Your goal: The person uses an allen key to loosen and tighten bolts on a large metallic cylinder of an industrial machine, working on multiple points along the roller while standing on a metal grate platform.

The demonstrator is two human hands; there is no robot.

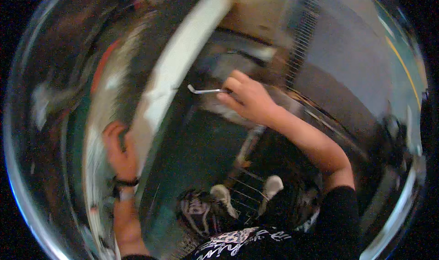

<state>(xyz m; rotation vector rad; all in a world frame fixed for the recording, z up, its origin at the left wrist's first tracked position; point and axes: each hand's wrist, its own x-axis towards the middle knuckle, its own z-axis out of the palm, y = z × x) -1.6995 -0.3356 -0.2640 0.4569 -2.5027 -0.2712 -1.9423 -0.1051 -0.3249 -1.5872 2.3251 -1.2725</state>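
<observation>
My right hand (247, 98) is closed around a bent metal hex key (206, 91). Its short angled end points left, away from my fingers, and touches nothing that I can see. On the left, my left hand (121, 150) is beside a long pale rail (178, 54), with a dark band at the wrist. The fingers and thumb curl around something dark, too blurred to name. A dark recess with brush-like streaks lies just beyond that hand, between the pale rail and a second light-coloured edge (93, 136).
A red strip (104, 63) runs along the far left edge. To the right are a dark metal grille (302, 36) and a grey floor with a yellow line (402, 63). Below me, my pale shoes (273, 187) are by a wire rack (247, 191).
</observation>
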